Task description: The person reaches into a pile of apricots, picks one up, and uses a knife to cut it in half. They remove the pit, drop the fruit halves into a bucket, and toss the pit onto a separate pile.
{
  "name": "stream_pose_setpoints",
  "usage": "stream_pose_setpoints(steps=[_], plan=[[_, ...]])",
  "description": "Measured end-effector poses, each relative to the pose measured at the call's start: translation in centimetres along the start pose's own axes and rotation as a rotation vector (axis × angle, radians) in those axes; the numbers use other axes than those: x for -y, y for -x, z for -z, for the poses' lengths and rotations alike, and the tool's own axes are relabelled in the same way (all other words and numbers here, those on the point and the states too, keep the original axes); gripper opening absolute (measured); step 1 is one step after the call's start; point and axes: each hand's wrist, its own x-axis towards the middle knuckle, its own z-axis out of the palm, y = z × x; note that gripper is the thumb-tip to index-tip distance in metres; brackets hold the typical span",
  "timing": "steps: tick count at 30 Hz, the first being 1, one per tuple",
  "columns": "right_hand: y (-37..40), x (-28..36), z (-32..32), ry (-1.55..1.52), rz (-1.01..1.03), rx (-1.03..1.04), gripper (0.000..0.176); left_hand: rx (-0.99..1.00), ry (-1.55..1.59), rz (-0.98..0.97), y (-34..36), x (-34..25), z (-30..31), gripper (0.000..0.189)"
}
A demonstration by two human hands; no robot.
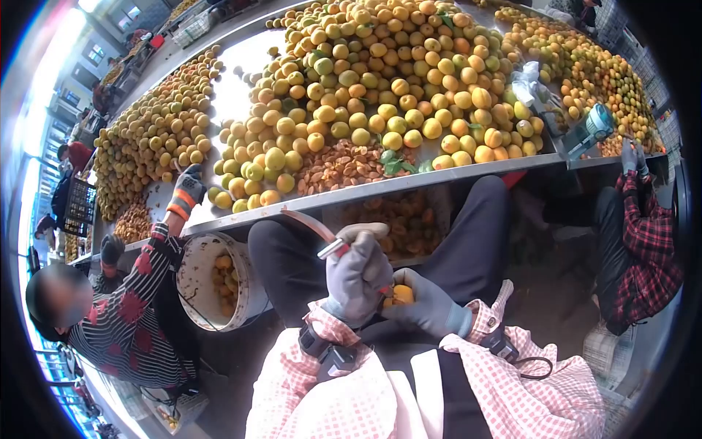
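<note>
My left hand (357,282), in a grey glove, is closed around a slim curved tool (311,223) with a metal band and a red part. The tool's curved end points up and to the left; its other end is mostly hidden by my fingers. Just to the right and lower, my gloved right hand (431,301) is closed on an orange-yellow apricot (402,294). Both hands are close together above my lap. Beyond them, a big heap of apricots (395,66) covers the metal-edged table (380,192).
Brown apricot stones (347,167) lie near the table's edge. A white bucket (191,274) with apricot pieces stands at my left. More brown pieces (406,227) sit below the table. Co-workers sit at left (135,322) and right (651,249). A bottle (591,130) rests at right.
</note>
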Motion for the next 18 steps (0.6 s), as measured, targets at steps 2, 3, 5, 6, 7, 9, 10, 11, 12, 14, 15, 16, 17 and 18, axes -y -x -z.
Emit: stream_pose_setpoints(steps=[2,3,5,6,7,9,10,11,12,14,15,16,17,18], plan=[[0.0,0.2,-0.2,-0.182,-0.145,0.028,0.047,0.067,-0.197,-0.004,0.3,0.2,-0.7,0.02],[-0.2,-0.1,-0.1,-0.119,-0.11,0.025,0.048,0.071,-0.198,-0.004,0.4,0.1,-0.7,0.02],[-0.6,-1.1,0.0,-0.054,-0.073,0.022,0.049,-0.004,-0.224,-0.004,0.6,0.2,-0.8,0.02],[-0.6,-1.8,-0.1,0.128,0.109,-0.047,0.05,0.023,-0.202,-0.028,0.7,0.3,-0.6,0.02],[-0.6,-2.2,-0.2,0.311,0.291,-0.116,0.051,0.022,-0.202,-0.027,0.7,0.3,-0.6,0.02],[-0.2,-2.1,-0.2,0.359,0.368,-0.141,0.05,0.065,-0.133,-0.09,0.9,0.2,-0.8,0.02],[-0.1,-1.9,-0.3,0.41,0.448,-0.165,0.049,0.076,-0.118,-0.083,0.9,0.0,-1.1,0.021],[-0.2,-1.9,-0.4,0.411,0.449,-0.164,0.049,0.077,-0.118,-0.084,0.8,-0.1,-1.3,0.021],[-0.3,-1.9,-0.5,0.418,0.525,-0.194,0.047,0.067,-0.07,-0.086,0.8,-0.1,-1.4,0.02],[-0.6,-2.0,-0.3,0.423,0.603,-0.22,0.046,0.055,-0.024,-0.09,0.6,-0.2,-1.6,0.019],[-0.8,-1.7,0.2,0.522,0.653,-0.189,0.044,0.012,0.007,-0.054,0.5,-0.2,-1.6,0.019],[-1.0,-1.7,0.6,0.62,0.704,-0.16,0.043,-0.03,0.038,-0.016,0.4,-0.1,-1.5,0.02],[-1.1,-2.2,0.7,0.619,0.704,-0.157,0.043,-0.032,0.036,-0.018,0.4,0.0,-1.6,0.02],[-1.4,-3.0,0.9,0.636,0.615,-0.147,0.045,-0.12,-0.056,-0.027,0.2,0.3,-1.8,0.02]])
